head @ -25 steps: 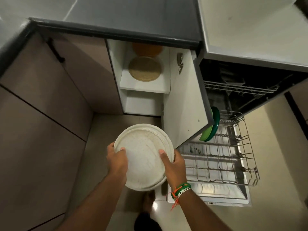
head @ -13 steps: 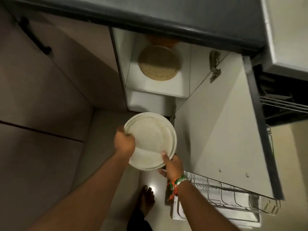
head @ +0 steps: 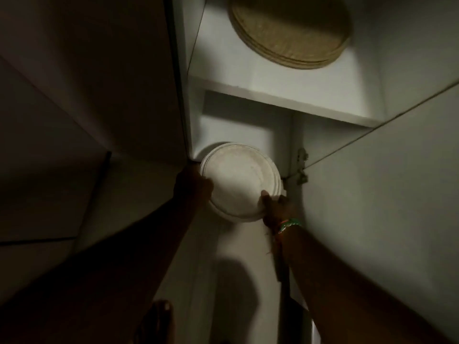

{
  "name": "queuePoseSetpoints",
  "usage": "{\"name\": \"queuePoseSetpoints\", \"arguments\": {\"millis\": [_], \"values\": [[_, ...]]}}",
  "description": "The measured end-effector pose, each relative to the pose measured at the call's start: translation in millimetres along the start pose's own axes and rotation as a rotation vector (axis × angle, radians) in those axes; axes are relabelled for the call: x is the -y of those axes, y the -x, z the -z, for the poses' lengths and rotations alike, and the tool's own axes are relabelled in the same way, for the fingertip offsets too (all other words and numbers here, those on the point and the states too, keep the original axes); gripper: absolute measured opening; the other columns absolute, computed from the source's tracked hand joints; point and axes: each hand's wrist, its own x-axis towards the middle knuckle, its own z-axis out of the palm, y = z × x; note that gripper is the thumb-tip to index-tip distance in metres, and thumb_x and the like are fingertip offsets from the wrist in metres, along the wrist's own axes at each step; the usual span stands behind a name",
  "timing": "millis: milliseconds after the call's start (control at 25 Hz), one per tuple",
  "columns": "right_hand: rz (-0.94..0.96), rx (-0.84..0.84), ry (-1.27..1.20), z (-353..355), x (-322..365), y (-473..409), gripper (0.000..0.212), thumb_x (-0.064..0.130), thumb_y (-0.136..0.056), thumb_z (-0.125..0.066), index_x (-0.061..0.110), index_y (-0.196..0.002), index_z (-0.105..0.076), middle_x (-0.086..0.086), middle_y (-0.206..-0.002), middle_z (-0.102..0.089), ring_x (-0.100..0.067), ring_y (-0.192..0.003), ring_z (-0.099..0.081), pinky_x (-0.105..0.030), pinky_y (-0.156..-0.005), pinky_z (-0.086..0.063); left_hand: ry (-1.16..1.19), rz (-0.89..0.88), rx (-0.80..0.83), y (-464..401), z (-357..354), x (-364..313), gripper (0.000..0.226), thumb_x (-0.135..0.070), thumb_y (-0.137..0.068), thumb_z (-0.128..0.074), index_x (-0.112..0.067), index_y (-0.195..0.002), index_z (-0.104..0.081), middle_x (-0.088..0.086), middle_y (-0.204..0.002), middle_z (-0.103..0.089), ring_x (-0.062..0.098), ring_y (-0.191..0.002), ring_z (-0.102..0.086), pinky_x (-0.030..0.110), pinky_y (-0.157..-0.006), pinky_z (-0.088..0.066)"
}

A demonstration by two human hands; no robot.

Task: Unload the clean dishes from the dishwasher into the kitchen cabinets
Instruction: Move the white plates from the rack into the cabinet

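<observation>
White plates (head: 239, 184) now lowered to cabinet's bottom opening, gripped between left hand (head: 192, 186) and right hand (head: 275, 207)

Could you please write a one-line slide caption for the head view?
Both hands, left and right, guide a stack of white plates into the lower cabinet shelf, below stacked tan plates.

- White plates (head: 239, 181): matt, chalky-looking surface with faint speckling; raised concentric ridges at the rim. Material cannot be determined.
- Tan plates (head: 290, 28): matt, finely speckled finish; stacked edges show a smooth profile.
- Cabinet shelf (head: 273, 85): smooth white laminate-like board, low sheen.
- Cabinet door (head: 387, 189): smooth, flat white panel, matt.
- Hinge (head: 301, 168): dull metal.
- Wristband (head: 289, 223): woven thread or beads, green and orange.
- Floor (head: 238, 281): smooth, slightly glossy.
</observation>
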Motion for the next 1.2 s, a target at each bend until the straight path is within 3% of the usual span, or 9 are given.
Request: {"name": "queuePoseSetpoints", "arguments": {"millis": [160, 280, 400, 600, 680, 760, 880, 1000, 1200], "values": [[0.085, -0.090, -0.048, -32.5, 18.9, -86.3, 0.029, 0.029, -0.089, -0.074, 0.000, -0.094, -0.069, -0.014, -0.082, -0.069, -0.027, -0.071, -0.064, -0.024, -0.060, -0.050, -0.018, -0.106, -0.033, -83.6, -33.9, 11.5, 0.043, -0.033, -0.091, -0.068, -0.008, -0.126, -0.065, 0.014, -0.123, -0.068, 0.035, -0.116, -0.064, 0.043, -0.098, -0.054], [0.177, -0.134, -0.094, -42.7, 40.2, -131.9, 0.023, 0.022, -0.086, -0.077, 0.005, -0.075, -0.066, -0.011, -0.066, -0.065, -0.021, -0.059, -0.064, -0.029, -0.057, -0.051, -0.053, -0.209, -0.094, -125.1, -48.6, 5.4, 0.043, -0.029, -0.093, -0.066, -0.004, -0.128, -0.063, 0.016, -0.127, -0.066, 0.035, -0.120, -0.062, 0.034, -0.100, -0.050], [0.213, -0.131, -0.287, -53.1, 44.9, -161.1, 0.017, 0.006, -0.080, -0.077, -0.008, -0.089, -0.072, 0.001, -0.049, -0.063, -0.008, -0.040, -0.056, -0.022, -0.048, -0.046, -0.125, -0.303, -0.196, -149.6, -58.7, 0.3, 0.052, -0.032, -0.095, -0.065, -0.003, -0.137, -0.056, 0.019, -0.133, -0.062, 0.036, -0.126, -0.057, 0.033, -0.099, -0.044], [0.241, -0.138, -0.600, -57.1, 42.3, -182.6, 0.031, -0.001, -0.064, -0.075, 0.008, -0.093, -0.067, -0.015, -0.082, -0.067, -0.029, -0.073, -0.065, -0.044, -0.075, -0.058, -0.155, -0.356, -0.282, -170.4, -71.5, -3.9, 0.079, -0.043, -0.085, -0.074, -0.012, -0.151, -0.044, 0.019, -0.139, -0.056, 0.035, -0.130, -0.052, 0.041, -0.107, -0.042], [0.429, -0.190, -0.385, -54.4, 41.0, -181.1, 0.043, 0.024, -0.057, -0.073, 0.010, -0.097, -0.068, -0.013, -0.093, -0.067, -0.027, -0.085, -0.064, -0.040, -0.083, -0.054, -0.184, -0.447, -0.225, -163.6, -76.3, -1.1, 0.090, -0.053, -0.077, -0.079, -0.015, -0.151, -0.043, 0.017, -0.145, -0.048, 0.036, -0.133, -0.047, 0.043, -0.107, -0.042], [0.587, -0.211, 0.061, -51.5, 27.3, -175.1, 0.072, 0.044, -0.059, -0.078, 0.014, -0.122, -0.063, -0.007, -0.122, -0.064, -0.022, -0.111, -0.060, -0.035, -0.101, -0.048, -0.369, -0.605, -0.225, -154.6, -80.7, 3.5, 0.096, -0.059, -0.069, -0.083, -0.020, -0.148, -0.046, 0.015, -0.151, -0.040, 0.036, -0.136, -0.039, 0.047, -0.106, -0.043], [0.711, -0.153, 0.500, -50.5, 2.3, -168.9, 0.097, 0.058, -0.069, -0.080, 0.025, -0.149, -0.037, -0.004, -0.157, -0.034, -0.028, -0.148, -0.027, -0.050, -0.119, -0.029, -0.751, -0.951, -0.400, -152.5, -82.5, 2.2, 0.043, -0.039, -0.077, -0.079, -0.023, -0.114, -0.065, 0.004, -0.123, -0.056, 0.031, -0.111, -0.053, 0.043, -0.079, -0.050], [0.703, -0.131, 0.629, -52.3, 2.4, -171.6, 0.098, 0.066, -0.079, -0.066, 0.028, -0.157, -0.019, -0.004, -0.166, -0.015, -0.029, -0.154, -0.008, -0.059, -0.121, -0.016, -0.891, -1.210, -0.308, -162.7, -88.9, 3.7, 0.010, -0.012, -0.086, -0.062, -0.019, -0.093, -0.065, 0.002, -0.090, -0.059, 0.029, -0.077, -0.060, 0.035, -0.056, -0.042], [0.582, -0.033, 0.863, -52.6, 11.1, -171.8, 0.104, 0.076, -0.087, -0.048, 0.038, -0.156, 0.020, 0.002, -0.167, 0.023, -0.027, -0.154, 0.018, -0.061, -0.120, -0.001, -0.876, -1.228, -0.254, -167.6, -99.5, 7.4, 0.014, -0.024, -0.094, -0.055, -0.019, -0.099, -0.067, -0.001, -0.094, -0.059, 0.026, -0.080, -0.060, 0.037, -0.058, -0.048]]}}
